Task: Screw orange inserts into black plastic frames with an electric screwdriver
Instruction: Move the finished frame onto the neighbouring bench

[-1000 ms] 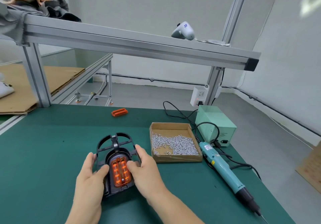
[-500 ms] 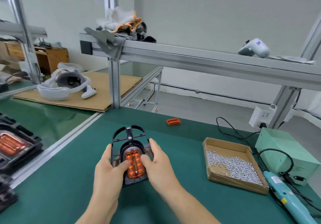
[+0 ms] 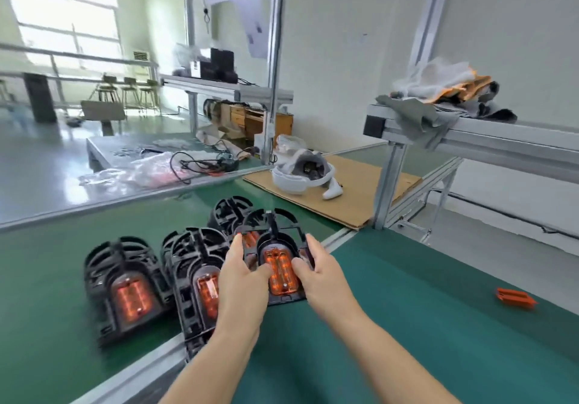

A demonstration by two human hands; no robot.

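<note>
While both forearms reach forward over the green worktop point(image 3: 407, 325), the left hand point(image 3: 241, 281) and the right hand point(image 3: 322, 273) grip one black plastic frame point(image 3: 275, 231) between them, each holding a side edge with the fingers curled round it and the thumbs lying on its face, either side of the orange insert point(image 3: 280, 273) seated in its middle. The frame sits between the two hands, over the seam where two worktop sections meet. Just left of the left hand stands a stack of frames point(image 3: 195, 278) with an orange insert showing on top, partly hidden by that hand, and further left a second stack point(image 3: 125, 290) of the same kind. Beyond the hands a third stack point(image 3: 232, 212) peeks out behind the held frame. Well to the right of the right hand a loose orange insert point(image 3: 515, 297) lies on the worktop. Farther off, beyond the hands, a white headset point(image 3: 300, 173) rests on a sheet of cardboard point(image 3: 354, 196), and crumpled cloths point(image 3: 438, 99) lie on an aluminium shelf rail point(image 3: 501, 140) at upper right.
</note>
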